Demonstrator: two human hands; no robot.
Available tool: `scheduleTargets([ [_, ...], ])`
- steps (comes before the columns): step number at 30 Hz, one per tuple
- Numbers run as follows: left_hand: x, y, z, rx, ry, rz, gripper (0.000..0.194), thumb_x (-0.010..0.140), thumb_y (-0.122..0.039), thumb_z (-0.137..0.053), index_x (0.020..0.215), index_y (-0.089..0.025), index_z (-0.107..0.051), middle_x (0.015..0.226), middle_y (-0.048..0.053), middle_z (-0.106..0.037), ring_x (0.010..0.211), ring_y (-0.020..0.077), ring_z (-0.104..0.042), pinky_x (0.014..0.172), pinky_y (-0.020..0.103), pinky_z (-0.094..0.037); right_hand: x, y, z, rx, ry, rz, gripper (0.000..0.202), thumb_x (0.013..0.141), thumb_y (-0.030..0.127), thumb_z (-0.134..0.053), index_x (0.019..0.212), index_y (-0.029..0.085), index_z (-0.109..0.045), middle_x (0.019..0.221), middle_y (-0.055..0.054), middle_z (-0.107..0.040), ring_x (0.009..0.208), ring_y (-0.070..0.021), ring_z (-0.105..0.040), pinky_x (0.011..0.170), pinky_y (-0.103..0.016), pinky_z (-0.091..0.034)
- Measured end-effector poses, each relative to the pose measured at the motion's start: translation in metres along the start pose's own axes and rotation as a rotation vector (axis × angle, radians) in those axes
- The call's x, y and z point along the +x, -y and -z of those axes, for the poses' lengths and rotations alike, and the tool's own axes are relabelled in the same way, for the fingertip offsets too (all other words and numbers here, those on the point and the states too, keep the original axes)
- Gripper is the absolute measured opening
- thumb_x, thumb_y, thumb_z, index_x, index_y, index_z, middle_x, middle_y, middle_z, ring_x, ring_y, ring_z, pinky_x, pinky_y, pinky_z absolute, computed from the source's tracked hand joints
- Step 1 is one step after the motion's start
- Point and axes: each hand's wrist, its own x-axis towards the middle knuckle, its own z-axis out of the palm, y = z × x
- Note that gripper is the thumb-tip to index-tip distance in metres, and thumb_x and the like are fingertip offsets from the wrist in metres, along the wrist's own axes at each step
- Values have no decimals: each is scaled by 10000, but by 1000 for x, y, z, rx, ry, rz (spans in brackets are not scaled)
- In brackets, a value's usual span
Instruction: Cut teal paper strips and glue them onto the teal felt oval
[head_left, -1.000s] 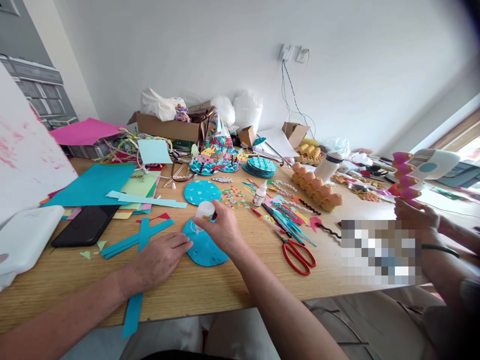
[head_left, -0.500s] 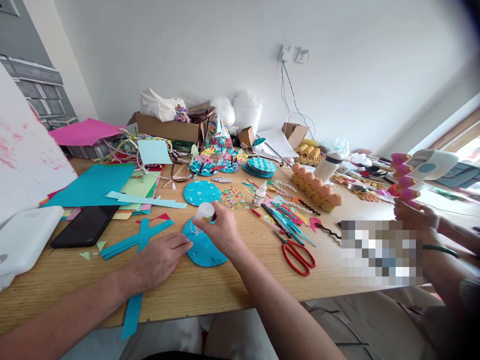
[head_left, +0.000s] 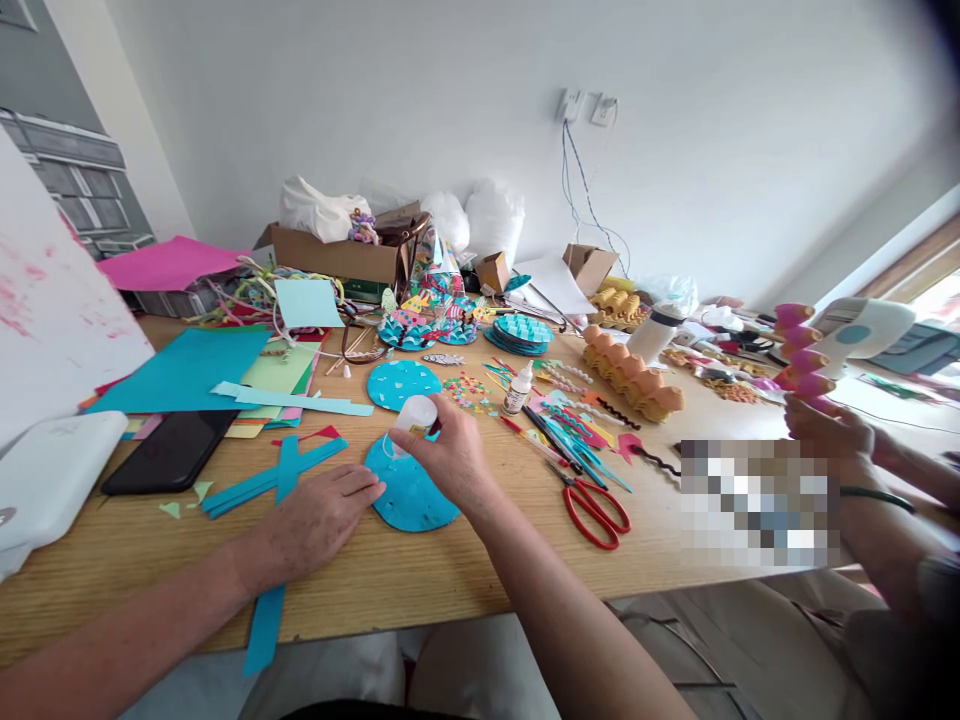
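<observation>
My right hand (head_left: pixel 450 455) grips a small white glue bottle (head_left: pixel 416 415), tilted with its nozzle down over a round blue disc (head_left: pixel 416 500). Whether the nozzle touches the disc I cannot tell. My left hand (head_left: pixel 330 515) lies flat, fingertips at the disc's left edge and the palm over blue paper strips (head_left: pixel 289 465). Just behind is another blue disc (head_left: pixel 405 385) dotted with pale paper bits. Colourful confetti (head_left: pixel 466 393) is scattered to its right, beside a second, upright glue bottle (head_left: pixel 517 390).
Red-handled scissors (head_left: pixel 596 510) and pens lie right of my right forearm. A black phone (head_left: pixel 172 450) and coloured paper sheets (head_left: pixel 187 370) are on the left. Egg-carton pieces (head_left: pixel 630 375) sit farther right. Another person's hands (head_left: pixel 829 430) hold a pink painted carton strip (head_left: pixel 806 355).
My right hand has shifted slightly up and to the right with the tilted glue bottle. My left hand stays at the disc's edge.
</observation>
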Motion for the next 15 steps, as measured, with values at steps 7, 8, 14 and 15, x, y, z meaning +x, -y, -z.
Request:
scheduleTargets([
  [7,-1,2,0,-10,-13,1,318,892,-119,-298,1024,-163,-584,979,67,-634,936,191,-585,816,327,-515,-4,-7,-9,-5,40,-43,248,658,357,-671,642,196,-484,597,51,-478,565,-109,-433,518,-212,-294],
  [8,0,2,0,-10,-21,-1,321,893,-120,-297,1020,-163,-588,973,68,-636,931,192,-588,814,328,-518,-4,-7,-9,0,46,-46,247,655,355,-672,643,196,-484,599,50,-479,565,-108,-432,519,-212,-297],
  [14,0,1,1,-11,-27,-11,329,892,-113,-292,1022,-160,-591,976,75,-639,931,198,-590,801,338,-527,-4,-10,-2,227,-22,-80,262,651,399,-651,665,196,-486,588,53,-481,537,-97,-418,494,-204,-319],
  [15,1,1,1,-13,-26,-13,330,890,-111,-294,1024,-156,-592,980,79,-640,934,200,-588,802,339,-526,-3,-11,0,302,-30,-106,264,646,405,-648,672,194,-490,587,52,-487,532,-97,-424,488,-203,-329],
])
